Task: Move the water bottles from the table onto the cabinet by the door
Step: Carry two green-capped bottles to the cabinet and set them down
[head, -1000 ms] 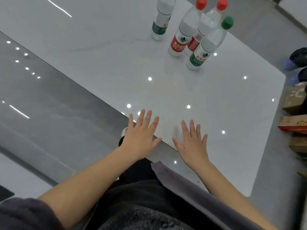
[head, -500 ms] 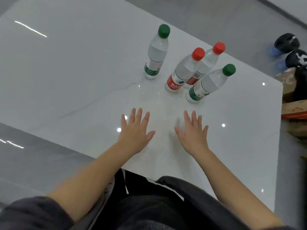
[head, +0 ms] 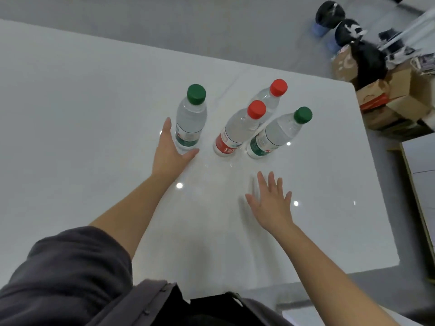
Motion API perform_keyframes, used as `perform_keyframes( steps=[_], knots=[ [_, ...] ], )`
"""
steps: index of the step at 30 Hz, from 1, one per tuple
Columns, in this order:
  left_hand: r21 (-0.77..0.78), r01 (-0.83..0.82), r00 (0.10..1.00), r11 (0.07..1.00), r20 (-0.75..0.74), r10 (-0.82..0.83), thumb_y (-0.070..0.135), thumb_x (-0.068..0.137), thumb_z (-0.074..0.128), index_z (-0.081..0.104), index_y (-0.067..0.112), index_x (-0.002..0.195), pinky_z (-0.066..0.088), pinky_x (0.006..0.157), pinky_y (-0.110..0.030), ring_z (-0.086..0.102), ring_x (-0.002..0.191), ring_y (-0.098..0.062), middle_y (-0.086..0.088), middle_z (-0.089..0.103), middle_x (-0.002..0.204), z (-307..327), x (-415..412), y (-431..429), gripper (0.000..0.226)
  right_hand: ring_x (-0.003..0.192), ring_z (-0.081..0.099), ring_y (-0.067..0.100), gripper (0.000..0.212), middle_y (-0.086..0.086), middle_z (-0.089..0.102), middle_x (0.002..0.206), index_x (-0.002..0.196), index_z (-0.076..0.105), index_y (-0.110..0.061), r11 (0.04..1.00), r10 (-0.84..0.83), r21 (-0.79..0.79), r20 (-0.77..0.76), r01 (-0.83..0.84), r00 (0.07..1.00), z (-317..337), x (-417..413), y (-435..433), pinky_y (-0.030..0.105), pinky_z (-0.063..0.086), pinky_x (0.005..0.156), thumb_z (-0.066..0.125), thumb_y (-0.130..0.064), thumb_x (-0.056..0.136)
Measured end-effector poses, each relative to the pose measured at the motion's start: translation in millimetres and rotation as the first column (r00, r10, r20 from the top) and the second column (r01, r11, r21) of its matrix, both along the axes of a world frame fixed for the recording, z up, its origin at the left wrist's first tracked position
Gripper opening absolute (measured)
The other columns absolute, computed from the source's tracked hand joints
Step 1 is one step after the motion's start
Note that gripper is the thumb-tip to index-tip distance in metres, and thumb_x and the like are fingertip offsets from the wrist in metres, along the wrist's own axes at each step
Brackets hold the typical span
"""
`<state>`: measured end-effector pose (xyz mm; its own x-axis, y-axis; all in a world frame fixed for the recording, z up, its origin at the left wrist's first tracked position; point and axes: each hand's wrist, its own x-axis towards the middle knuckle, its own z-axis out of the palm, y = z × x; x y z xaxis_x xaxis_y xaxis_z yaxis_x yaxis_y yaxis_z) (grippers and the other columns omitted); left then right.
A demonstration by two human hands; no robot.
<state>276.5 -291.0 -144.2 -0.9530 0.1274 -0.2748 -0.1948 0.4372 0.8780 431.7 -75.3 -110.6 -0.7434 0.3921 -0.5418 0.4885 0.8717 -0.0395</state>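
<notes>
Several clear water bottles stand upright on a glossy white table [head: 94,161]. A green-capped bottle [head: 191,116] stands alone at the left. Two red-capped bottles [head: 240,130] [head: 270,98] and a second green-capped bottle [head: 277,134] cluster to its right. My left hand [head: 169,151] is at the base of the left green-capped bottle, fingers along its left side and thumb in front, not closed around it. My right hand [head: 270,203] hovers flat over the table with fingers spread, below the cluster and apart from it.
Cardboard boxes [head: 388,100] and dark round items [head: 329,14] sit on the grey floor beyond the table's right edge. A light panel with a wooden edge [head: 421,184] lies at the far right. The table's near edge is just in front of my body.
I have moved closer and the bottles now sit lower in view. My left hand has reached forward to the left green-capped bottle. My right hand stays flat and spread.
</notes>
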Motion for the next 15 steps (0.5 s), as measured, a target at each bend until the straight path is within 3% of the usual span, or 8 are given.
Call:
perform_keyframes(
  steps=[2, 4, 8, 12, 15],
  knots=[
    [0.073, 0.016, 1.0, 0.997, -0.027, -0.014, 0.025, 0.073, 0.082, 0.026, 0.024, 0.146, 0.041, 0.096, -0.02, 0.051, 0.119, -0.008, 0.01, 0.048, 0.139, -1, -10, 6, 0.092, 0.15, -0.014, 0.029, 0.07, 0.005, -0.013, 0.164, 0.156, -0.004, -0.026, 1.0, -0.016, 0.009, 0.0, 0.016, 1.0, -2, -1, 1, 0.056, -0.001, 0.119, 0.03, -0.052, 0.101],
    [0.085, 0.0, 0.999, 0.996, -0.042, 0.003, 0.024, 0.074, 0.081, 0.035, 0.024, 0.139, 0.043, 0.085, -0.016, 0.053, 0.103, -0.004, 0.013, 0.054, 0.124, 1, -12, 9, 0.079, 0.15, -0.014, 0.029, 0.071, 0.005, -0.012, 0.164, 0.156, -0.003, -0.026, 0.999, -0.046, 0.003, -0.012, 0.046, 0.999, -3, -4, 4, 0.056, -0.001, 0.119, 0.032, -0.052, 0.101],
    [0.03, -0.015, 0.999, 0.999, -0.035, 0.016, 0.03, 0.075, 0.08, 0.043, 0.025, 0.129, 0.045, 0.083, -0.026, 0.054, 0.099, -0.007, 0.015, 0.056, 0.115, 4, -9, 4, 0.066, 0.151, -0.007, 0.027, 0.084, 0.004, -0.004, 0.165, 0.156, 0.0, -0.022, 0.967, -0.23, -0.139, -0.095, 0.216, 0.969, -10, -20, 16, 0.056, 0.003, 0.119, 0.05, -0.051, 0.095],
    [-0.005, 0.035, 0.999, 0.999, -0.007, -0.035, 0.031, 0.074, 0.08, 0.044, 0.027, 0.124, 0.045, 0.079, -0.028, 0.056, 0.096, -0.011, 0.015, 0.056, 0.108, 5, 9, -2, 0.062, 0.15, 0.014, 0.019, 0.105, -0.002, 0.016, 0.163, 0.156, 0.008, -0.019, 0.759, -0.586, -0.517, -0.276, 0.396, 0.762, -17, -46, 34, 0.042, 0.02, 0.12, 0.078, -0.038, 0.079],
    [-0.031, 0.044, 0.999, 0.999, 0.012, -0.043, 0.032, 0.074, 0.08, 0.042, 0.027, 0.127, 0.044, 0.079, -0.028, 0.056, 0.095, -0.012, 0.015, 0.056, 0.109, 2, 24, -7, 0.066, 0.137, 0.038, 0.011, 0.095, -0.006, 0.037, 0.153, 0.151, 0.024, -0.022, 0.676, -0.684, -0.642, -0.363, 0.362, 0.632, -21, -67, 39, 0.028, 0.035, 0.107, 0.082, -0.025, 0.075]
  ],
)
